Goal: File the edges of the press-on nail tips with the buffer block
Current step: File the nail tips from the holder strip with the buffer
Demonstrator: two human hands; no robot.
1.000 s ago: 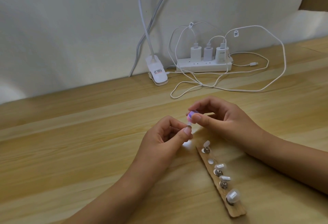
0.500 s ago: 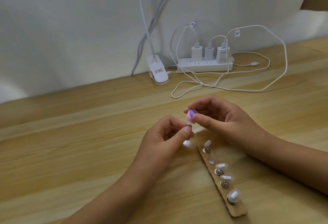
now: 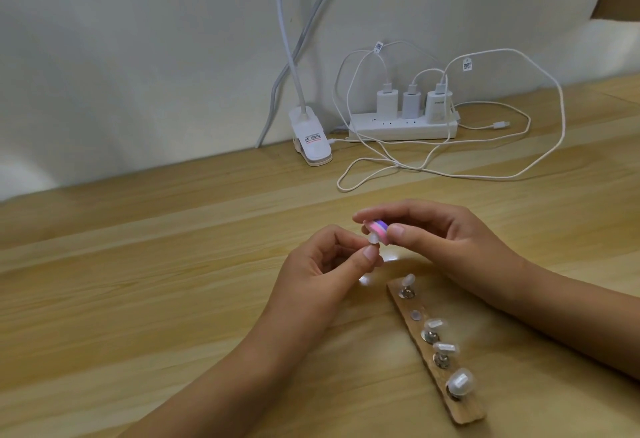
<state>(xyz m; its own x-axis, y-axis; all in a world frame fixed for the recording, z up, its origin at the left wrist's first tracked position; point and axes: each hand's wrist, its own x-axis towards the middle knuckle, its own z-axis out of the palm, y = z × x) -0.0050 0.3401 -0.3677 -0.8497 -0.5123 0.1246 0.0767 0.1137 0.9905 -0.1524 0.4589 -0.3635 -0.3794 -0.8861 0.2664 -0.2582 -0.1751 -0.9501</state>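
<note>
My left hand (image 3: 318, 267) pinches a small clear nail tip (image 3: 477, 238) on its peg between thumb and forefinger. My right hand (image 3: 446, 240) grips a small pink-and-purple buffer block (image 3: 482, 228), whose underside touches the top of that tip. Below the hands a wooden strip (image 3: 412, 309) lies on the table and carries several more clear nail tips (image 3: 459, 382) on metal pegs; one spot on it shows only a small pad.
A white power strip (image 3: 401, 127) with three chargers and loose white cables (image 3: 450, 167) lies at the back by the wall. A white lamp clip (image 3: 69, 143) stands to its left. The wooden table (image 3: 138, 299) extends to the left.
The buffer block has turned in my right hand, showing more of its pink and purple layers, and has shifted slightly on the held tip. My left hand stays put.
</note>
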